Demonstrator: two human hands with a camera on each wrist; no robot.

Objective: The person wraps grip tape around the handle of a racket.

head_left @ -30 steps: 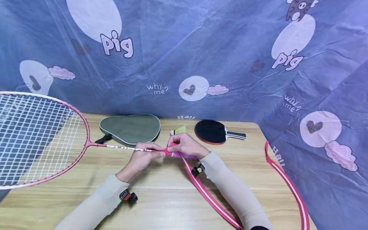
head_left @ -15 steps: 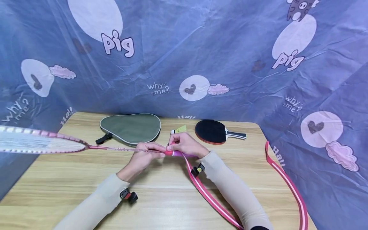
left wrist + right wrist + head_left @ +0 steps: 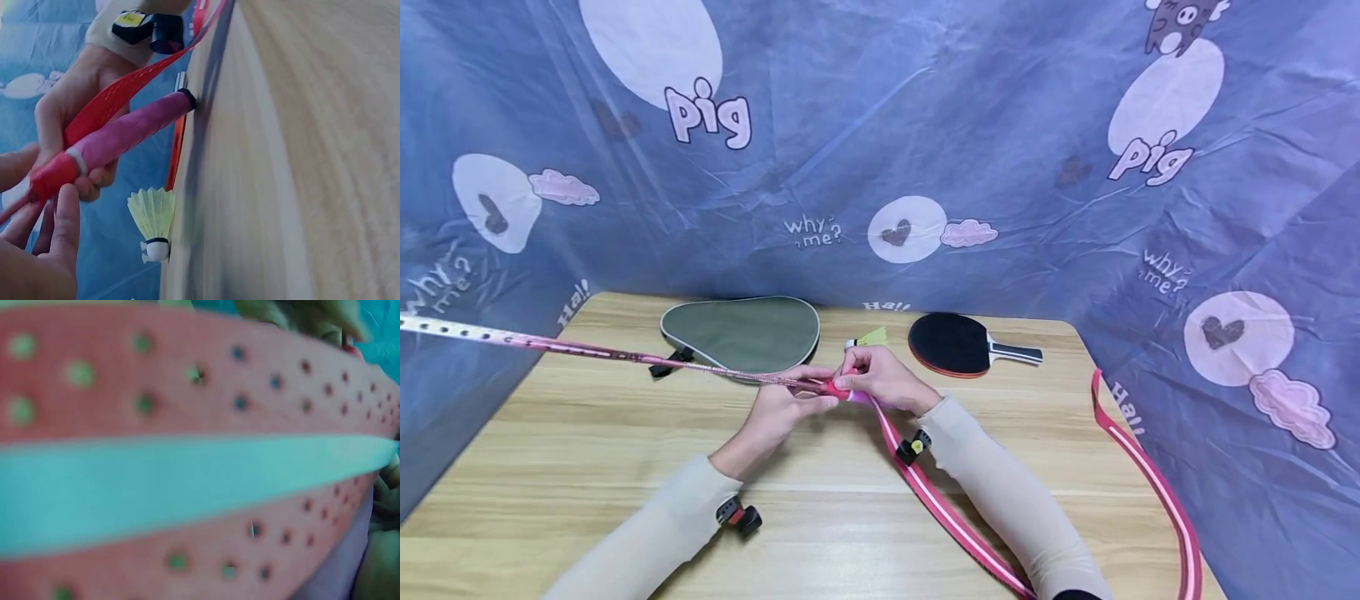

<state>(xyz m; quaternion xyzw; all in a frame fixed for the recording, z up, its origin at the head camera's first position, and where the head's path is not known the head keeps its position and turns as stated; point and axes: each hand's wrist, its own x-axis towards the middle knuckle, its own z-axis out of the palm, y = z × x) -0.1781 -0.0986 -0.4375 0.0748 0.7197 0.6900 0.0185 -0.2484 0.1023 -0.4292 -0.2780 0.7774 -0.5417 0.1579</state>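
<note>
A pink-and-white badminton racket (image 3: 580, 350) is held above the table, its head edge-on at the left. My left hand (image 3: 778, 415) holds it where the shaft meets the handle. The purple-wrapped handle (image 3: 134, 133), with a black butt end, points right. A red perforated grip tape (image 3: 112, 100) with a white centre stripe is at the top of the handle. My right hand (image 3: 883, 377) pinches the tape against the red cone (image 3: 53, 175). From there the tape hangs down beside the right forearm, and its stripe and holes fill most of the right wrist view.
A green paddle case (image 3: 741, 333) lies at the back, with a yellow shuttlecock (image 3: 872, 337) right of it. Farther right is a black table tennis paddle (image 3: 951, 343). Another stretch of tape (image 3: 1157, 483) runs along the table's right side. Patterned blue cloth hangs behind.
The racket has rolled from its strings facing the head view to edge-on, and its head end has risen slightly. Both hands stay at the top of the handle.
</note>
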